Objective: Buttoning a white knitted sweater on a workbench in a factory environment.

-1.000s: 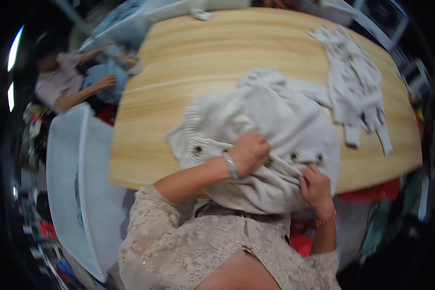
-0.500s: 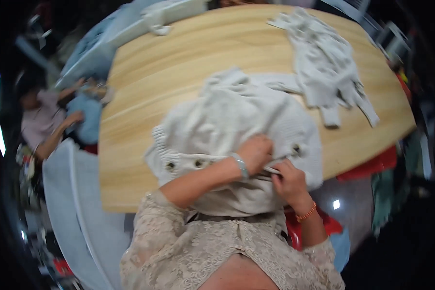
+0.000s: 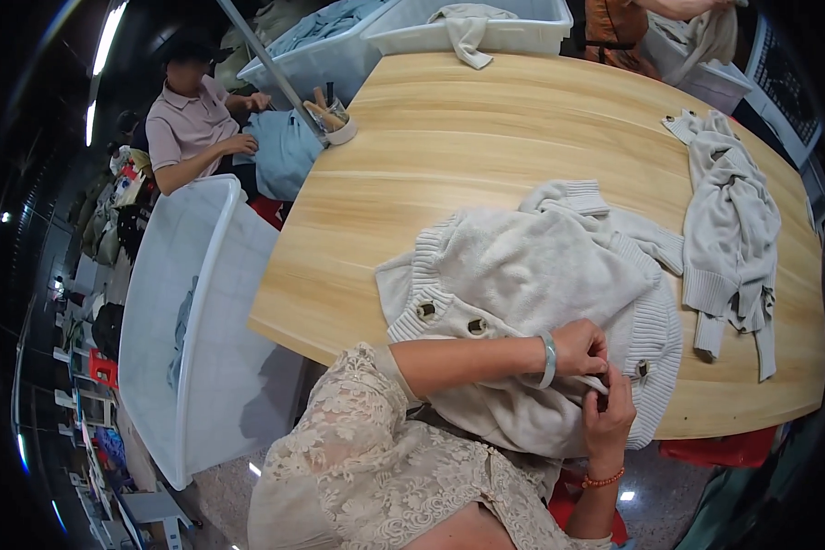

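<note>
A lace-covered shoulder is filling the near foreground, and both forearms are reaching forward over the near edge of a pale wooden table (image 3: pixel 522 137). The right hand (image 3: pixel 607 417) is curling up from below, its fingers closed in a pinch on a fold of the cream knit cardigan (image 3: pixel 532 302) beside one dark button (image 3: pixel 643 368). The left hand (image 3: pixel 579 348), wearing a pale bangle at the wrist, is coming across from the left and closing its fingertips on the same fold, touching the right hand.

The cardigan is lying bunched at the near edge of the table, its lower part hanging over the edge toward the person. Its long axis is running roughly from the near left to the far right, with a ribbed cuff pointing toward the far side and the buttoned ribbed band lying along the near left.

To the right a second, greyer knit garment (image 3: pixel 733 229) is lying apart, stretched near-to-far. At the left a large white plastic bin (image 3: pixel 192 321) is standing on the floor. Farther off, a seated person (image 3: pixel 192 119) is handling blue cloth, and more white bins (image 3: pixel 486 27) are standing beyond the table's far edge.
</note>
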The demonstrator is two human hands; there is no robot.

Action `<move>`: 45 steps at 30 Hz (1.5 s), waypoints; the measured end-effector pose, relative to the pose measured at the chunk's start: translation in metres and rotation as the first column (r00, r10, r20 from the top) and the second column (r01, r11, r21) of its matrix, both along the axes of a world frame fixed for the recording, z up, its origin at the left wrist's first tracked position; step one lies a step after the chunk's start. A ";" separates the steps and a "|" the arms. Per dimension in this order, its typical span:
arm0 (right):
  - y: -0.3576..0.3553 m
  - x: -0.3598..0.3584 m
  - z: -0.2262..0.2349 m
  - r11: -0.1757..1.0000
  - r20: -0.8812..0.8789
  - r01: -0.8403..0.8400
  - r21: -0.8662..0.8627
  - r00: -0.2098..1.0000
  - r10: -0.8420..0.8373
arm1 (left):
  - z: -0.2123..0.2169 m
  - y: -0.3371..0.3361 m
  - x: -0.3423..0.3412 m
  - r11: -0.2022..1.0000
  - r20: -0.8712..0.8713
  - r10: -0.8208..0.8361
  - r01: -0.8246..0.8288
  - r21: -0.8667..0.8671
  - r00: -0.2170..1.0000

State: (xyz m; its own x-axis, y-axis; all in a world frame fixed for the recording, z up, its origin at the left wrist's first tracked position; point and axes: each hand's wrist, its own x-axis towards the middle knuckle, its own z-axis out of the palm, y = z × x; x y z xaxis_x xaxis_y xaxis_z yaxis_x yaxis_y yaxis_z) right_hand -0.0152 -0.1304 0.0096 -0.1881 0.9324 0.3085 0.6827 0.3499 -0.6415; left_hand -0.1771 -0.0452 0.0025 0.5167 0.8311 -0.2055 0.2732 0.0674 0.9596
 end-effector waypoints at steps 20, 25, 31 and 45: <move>-0.006 0.008 0.010 0.994 0.033 -0.100 -0.039 0.994 0.101 | -0.008 -0.034 -0.012 0.785 -0.138 -0.040 0.117 0.609 0.990; 0.004 0.002 0.007 0.980 -0.190 -0.160 -0.119 0.972 0.136 | -0.005 -0.024 -0.036 0.808 -0.076 -0.094 0.121 0.577 0.993; 0.001 -0.001 0.009 0.986 -0.067 -0.169 -0.018 0.984 0.167 | 0.022 -0.020 -0.056 0.942 -0.182 -0.122 0.171 0.289 0.976; -0.021 0.059 0.016 0.991 0.160 0.081 -0.103 0.985 -0.064 | 0.042 -0.026 0.036 0.612 -0.311 -0.097 0.303 0.731 0.945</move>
